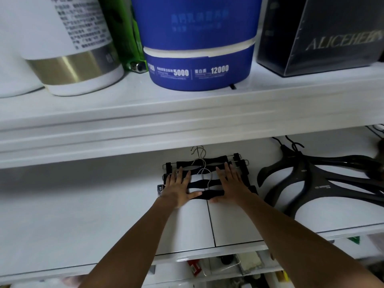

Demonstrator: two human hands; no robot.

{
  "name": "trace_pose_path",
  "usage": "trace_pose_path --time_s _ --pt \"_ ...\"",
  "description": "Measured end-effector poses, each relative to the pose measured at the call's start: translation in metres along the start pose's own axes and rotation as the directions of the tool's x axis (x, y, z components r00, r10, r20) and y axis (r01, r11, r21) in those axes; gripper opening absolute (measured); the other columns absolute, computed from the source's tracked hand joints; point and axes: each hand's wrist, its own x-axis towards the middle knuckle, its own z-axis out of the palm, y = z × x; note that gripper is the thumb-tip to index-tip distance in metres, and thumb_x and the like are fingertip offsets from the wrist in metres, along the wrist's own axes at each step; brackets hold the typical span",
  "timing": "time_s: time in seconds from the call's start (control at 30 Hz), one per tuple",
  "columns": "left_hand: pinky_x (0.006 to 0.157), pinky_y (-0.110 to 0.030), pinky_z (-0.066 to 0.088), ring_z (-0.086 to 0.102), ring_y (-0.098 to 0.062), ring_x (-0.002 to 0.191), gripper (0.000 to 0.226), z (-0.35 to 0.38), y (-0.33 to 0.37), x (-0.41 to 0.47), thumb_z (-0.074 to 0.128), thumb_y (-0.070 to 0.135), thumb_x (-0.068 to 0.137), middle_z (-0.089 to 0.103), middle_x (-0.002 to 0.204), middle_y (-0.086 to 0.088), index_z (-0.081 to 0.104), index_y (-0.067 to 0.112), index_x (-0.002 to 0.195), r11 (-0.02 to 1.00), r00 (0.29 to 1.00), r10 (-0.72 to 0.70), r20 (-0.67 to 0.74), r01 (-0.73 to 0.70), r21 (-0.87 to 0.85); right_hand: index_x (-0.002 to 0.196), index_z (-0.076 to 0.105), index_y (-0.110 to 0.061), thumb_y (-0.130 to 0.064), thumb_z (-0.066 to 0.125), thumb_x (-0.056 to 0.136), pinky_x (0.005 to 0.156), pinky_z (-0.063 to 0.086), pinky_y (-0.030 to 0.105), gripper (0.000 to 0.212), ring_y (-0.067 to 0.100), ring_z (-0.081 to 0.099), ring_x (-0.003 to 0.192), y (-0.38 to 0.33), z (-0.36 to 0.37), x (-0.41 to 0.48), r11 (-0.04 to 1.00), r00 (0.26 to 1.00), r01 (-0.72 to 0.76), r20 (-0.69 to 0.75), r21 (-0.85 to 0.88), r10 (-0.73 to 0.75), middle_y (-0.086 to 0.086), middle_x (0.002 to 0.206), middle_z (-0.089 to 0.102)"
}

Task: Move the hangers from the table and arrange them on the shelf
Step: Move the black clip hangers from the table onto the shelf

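Our left hand [178, 189] and right hand [231, 183] lie flat on the clip hangers [197, 182] on the shelf [83, 204], grip unclosed, pressing only. We judge them light, stiff, snag-prone; take bar ends.

Light even, cool, bluish-white; no hard shadows. Lower shelf [83, 204] slightly dimmer beneath upper shelf [187, 125]. Gold band on white canister [70, 67] carries broad dull sheen; dark box [324, 38] shows faint reflections. Detail soft, slightly smeared throughout: small print on blue tub [199, 48] blurred, big numerals readable. Clip hangers [205, 179] near-solid black, little texture. Wide-angle bowing along shelf edges, stretch toward corners. Bottom-edge clutter out of focus.
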Motion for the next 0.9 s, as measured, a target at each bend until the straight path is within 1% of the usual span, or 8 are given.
trace_pose_path --time_s 0.23,0.3,0.37,0.5,0.63,0.7,0.8,0.9 --pt "0.119 -0.043 -0.010 -0.021 -0.028 0.144 0.088 -0.002 0.003 -0.003 0.025 0.072 0.087 -0.025 0.155 -0.010 -0.013 0.024 0.149 0.999 1.000 -0.023 -0.008 0.023 0.022 0.150 -0.016 -0.016 -0.071 0.058 0.073 0.115 -0.009 0.049 0.120 0.034 -0.025 0.141 -0.001 0.000 -0.004 0.998 1.000 0.017 -0.021 0.054 -0.016 0.019 0.153 -0.027" --pt "0.119 -0.043 -0.010 -0.020 -0.028 0.144 0.085 -0.005 0.005 -0.007 0.023 0.070 0.088 -0.024 0.155 -0.011 -0.013 0.023 0.149 1.000 0.999 -0.019 -0.043 0.020 0.021 0.150 -0.014 -0.017 -0.072 0.055 0.075 0.117 -0.008 0.047 0.116 0.032 -0.022 0.143 -0.002 -0.003 -0.007 0.998 0.999 0.023 -0.037 0.056 -0.021 0.017 0.154 -0.024" --pt "0.119 -0.042 -0.009 -0.017 -0.029 0.145 0.081 -0.009 0.009 -0.012 0.023 0.067 0.091 -0.021 0.156 -0.010 -0.010 0.022 0.150 1.000 0.995 0.005 -0.099 -0.003 0.019 0.152 -0.009 -0.017 -0.073 0.049 0.079 0.118 -0.006 0.045 0.108 0.029 -0.014 0.145 -0.005 -0.007 -0.012 0.999 0.996 0.021 -0.090 0.048 -0.017 0.015 0.157 -0.016" --pt "0.121 -0.041 0.001 -0.001 -0.027 0.147 0.068 -0.029 0.024 -0.020 0.024 0.055 0.097 -0.003 0.160 -0.006 0.000 0.021 0.151 0.992 0.969 0.112 -0.220 -0.096 0.084 0.152 0.007 -0.018 -0.068 0.046 0.084 0.119 0.006 0.042 0.093 0.027 0.010 0.146 -0.010 -0.027 -0.035 0.999 0.967 0.009 -0.254 0.042 0.002 0.012 0.158 0.011" --pt "0.117 -0.036 0.012 0.020 -0.023 0.143 0.058 -0.056 0.049 -0.043 0.031 0.044 0.099 0.021 0.156 -0.004 0.020 0.018 0.149 0.965 0.915 0.258 -0.311 -0.227 0.132 0.149 0.022 -0.018 -0.059 0.049 0.087 0.112 0.023 0.041 0.079 0.028 0.037 0.134 -0.007 -0.047 -0.072 0.999 0.915 -0.029 -0.401 0.021 0.035 0.011 0.148 0.037" --pt "0.115 -0.036 0.019 0.029 -0.024 0.139 0.055 -0.067 0.061 -0.053 0.035 0.043 0.099 0.031 0.152 -0.005 0.027 0.019 0.147 0.946 0.891 0.320 -0.321 -0.287 0.148 0.148 0.024 -0.020 -0.055 0.049 0.089 0.108 0.027 0.041 0.073 0.029 0.042 0.130 -0.004 -0.053 -0.095 0.996 0.897 -0.067 -0.435 0.050 0.082 0.010 0.145 0.041" --pt "0.110 -0.034 0.029 0.041 -0.027 0.129 0.050 -0.082 0.085 -0.067 0.038 0.042 0.098 0.045 0.144 -0.005 0.036 0.019 0.142 0.915 0.854 0.402 -0.329 -0.359 0.187 0.148 0.023 -0.021 -0.050 0.049 0.091 0.106 0.028 0.041 0.069 0.031 0.043 0.128 0.004 -0.065 -0.132 0.984 0.878 -0.157 -0.443 0.087 0.179 0.012 0.142 0.043" --pt "0.106 -0.032 0.029 0.041 -0.025 0.130 0.046 -0.100 0.119 -0.083 0.037 0.038 0.099 0.043 0.145 -0.004 0.037 0.020 0.142 0.886 0.828 0.459 -0.324 -0.397 0.240 0.149 0.022 -0.023 -0.045 0.050 0.092 0.104 0.031 0.041 0.067 0.031 0.044 0.127 0.018 -0.076 -0.168 0.958 0.849 -0.250 -0.443 0.142 0.287 0.012 0.141 0.045"
